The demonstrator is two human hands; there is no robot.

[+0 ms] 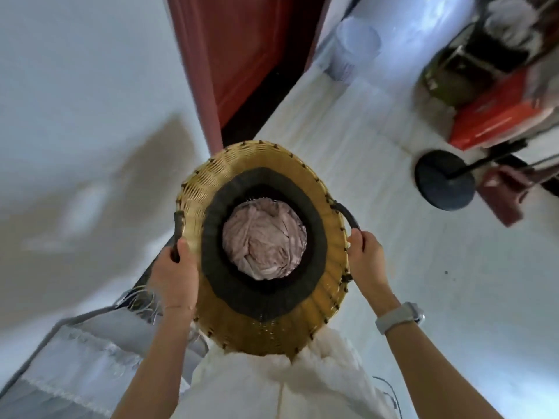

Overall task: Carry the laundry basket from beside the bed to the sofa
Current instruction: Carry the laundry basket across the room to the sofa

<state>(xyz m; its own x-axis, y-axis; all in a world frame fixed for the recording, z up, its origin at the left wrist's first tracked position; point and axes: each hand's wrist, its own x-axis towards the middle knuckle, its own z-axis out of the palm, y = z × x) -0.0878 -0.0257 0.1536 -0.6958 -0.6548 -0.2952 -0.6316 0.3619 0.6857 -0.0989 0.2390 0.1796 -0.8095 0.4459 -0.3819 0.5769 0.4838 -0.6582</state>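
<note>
A round woven laundry basket [266, 331], yellow-brown with a dark inner band, hangs in front of my body above the floor. Crumpled pale pink cloth [264, 238] lies at its bottom. My left hand [175, 273] is closed around the dark handle on the basket's left rim. My right hand [366, 261] grips the dark loop handle on the right rim; a grey watch sits on that wrist. The basket is held level between both hands. No sofa is in view.
A white wall [75, 146] runs along the left, with a red door [242, 55] beyond it. A black round stand base [444, 179] and a red box [496, 116] sit at the right. A white bin [354, 46] stands far ahead. Grey-white fabric [75, 358] lies at lower left.
</note>
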